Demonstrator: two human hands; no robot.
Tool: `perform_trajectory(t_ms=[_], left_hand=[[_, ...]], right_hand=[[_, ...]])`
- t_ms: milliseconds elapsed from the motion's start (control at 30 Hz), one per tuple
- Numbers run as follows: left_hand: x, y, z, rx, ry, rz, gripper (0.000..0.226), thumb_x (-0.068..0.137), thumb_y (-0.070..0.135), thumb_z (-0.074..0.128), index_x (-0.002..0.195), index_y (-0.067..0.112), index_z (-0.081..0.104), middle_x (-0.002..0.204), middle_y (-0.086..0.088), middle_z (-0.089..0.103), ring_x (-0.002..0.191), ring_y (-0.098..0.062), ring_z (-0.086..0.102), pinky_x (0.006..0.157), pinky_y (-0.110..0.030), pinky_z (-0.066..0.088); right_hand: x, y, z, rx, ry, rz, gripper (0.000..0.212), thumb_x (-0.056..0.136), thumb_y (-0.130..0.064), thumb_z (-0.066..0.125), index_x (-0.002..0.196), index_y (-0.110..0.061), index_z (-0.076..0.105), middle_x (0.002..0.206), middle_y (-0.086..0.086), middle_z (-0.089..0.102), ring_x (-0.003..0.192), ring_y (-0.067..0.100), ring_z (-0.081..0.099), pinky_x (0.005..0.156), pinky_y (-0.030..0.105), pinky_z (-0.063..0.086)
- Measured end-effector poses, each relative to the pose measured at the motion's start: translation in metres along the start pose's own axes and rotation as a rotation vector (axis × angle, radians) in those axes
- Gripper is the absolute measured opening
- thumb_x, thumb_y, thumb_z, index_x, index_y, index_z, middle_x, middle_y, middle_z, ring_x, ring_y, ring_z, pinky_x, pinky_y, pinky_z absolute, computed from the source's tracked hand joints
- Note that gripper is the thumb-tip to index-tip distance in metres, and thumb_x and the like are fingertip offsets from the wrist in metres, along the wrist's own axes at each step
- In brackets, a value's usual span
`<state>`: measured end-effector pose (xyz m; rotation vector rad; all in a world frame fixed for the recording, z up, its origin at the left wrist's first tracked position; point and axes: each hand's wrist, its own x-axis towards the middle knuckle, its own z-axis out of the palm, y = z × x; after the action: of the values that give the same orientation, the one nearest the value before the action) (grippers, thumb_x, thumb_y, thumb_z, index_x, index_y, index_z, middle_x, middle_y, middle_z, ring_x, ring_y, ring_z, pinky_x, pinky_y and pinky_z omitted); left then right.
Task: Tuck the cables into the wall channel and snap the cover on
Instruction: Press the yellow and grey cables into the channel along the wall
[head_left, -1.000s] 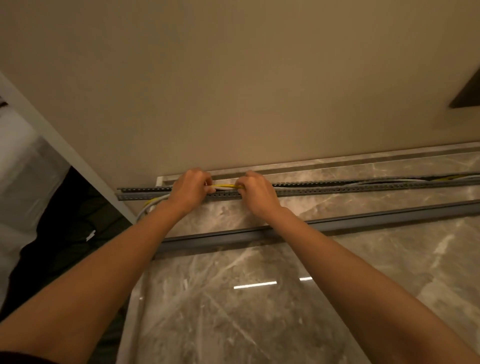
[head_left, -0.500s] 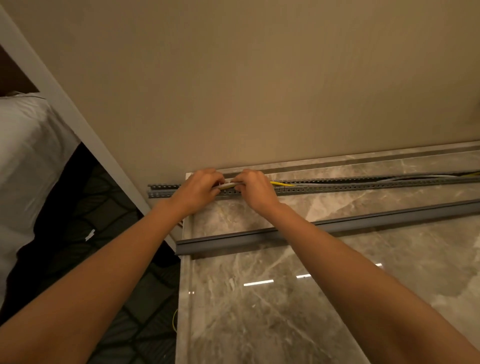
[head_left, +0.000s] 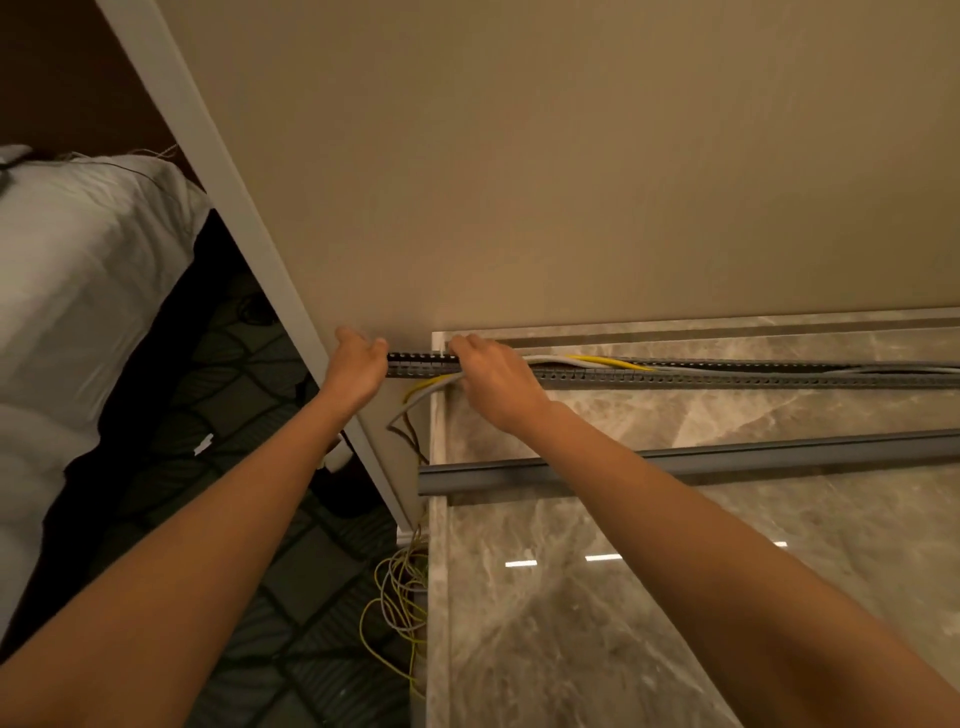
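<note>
Bedroom, white bedding (head_left: 78, 291) at left; patterned dark carpet (head_left: 249, 415), marble counter (head_left: 675, 623) against beige wall (head_left: 519, 156)

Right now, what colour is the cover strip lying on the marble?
Grey; the cover strip shows best in the head view.

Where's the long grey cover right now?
In the head view, the cover lies loose on the marble top, right of centre, nearer the person than the channel, passing under the right forearm.

The hands have drawn apart, the left hand (head_left: 356, 366) now gripping the end of the channel (head_left: 422, 364). The cables (head_left: 423, 391) now droop below the right hand (head_left: 493, 382).
</note>
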<state>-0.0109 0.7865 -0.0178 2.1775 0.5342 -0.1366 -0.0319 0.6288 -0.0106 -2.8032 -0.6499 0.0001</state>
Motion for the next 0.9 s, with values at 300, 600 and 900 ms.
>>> perform_trajectory(t_ms=[300,600,900], left_hand=[[-0.001,-0.022,-0.016,-0.305,-0.536,-0.165,0.071,0.093,0.061,0.019,0.143,0.012,0.033,0.141,-0.018,0.047,0.132,-0.029,0.042,0.116,-0.047,0.019],[0.003,-0.03,-0.011,-0.27,-0.459,-0.12,0.096,0.081,0.073,-0.009,0.08,0.004,0.059,0.085,-0.017,0.061,0.076,-0.025,0.06,0.071,-0.029,0.048],[0.01,-0.054,-0.036,0.194,-0.283,0.388,0.039,0.096,0.035,0.045,0.069,0.01,0.058,0.064,-0.002,0.05,0.061,-0.016,0.046,0.06,-0.027,0.037]], right_hand=[[0.016,-0.005,0.002,0.128,-0.121,-0.121,0.05,0.084,0.012,0.051,0.132,-0.005,0.053,0.138,0.016,0.053,0.128,0.031,0.048,0.109,0.037,0.037],[0.017,-0.002,0.005,0.047,-0.128,-0.142,0.034,0.09,0.007,0.048,0.122,0.001,0.058,0.132,0.017,0.056,0.122,0.032,0.051,0.104,0.037,0.039],[0.012,-0.005,0.014,-0.026,-0.013,-0.168,0.03,0.087,0.013,0.045,0.109,0.001,0.061,0.12,0.018,0.061,0.106,0.035,0.059,0.093,0.041,0.043]])
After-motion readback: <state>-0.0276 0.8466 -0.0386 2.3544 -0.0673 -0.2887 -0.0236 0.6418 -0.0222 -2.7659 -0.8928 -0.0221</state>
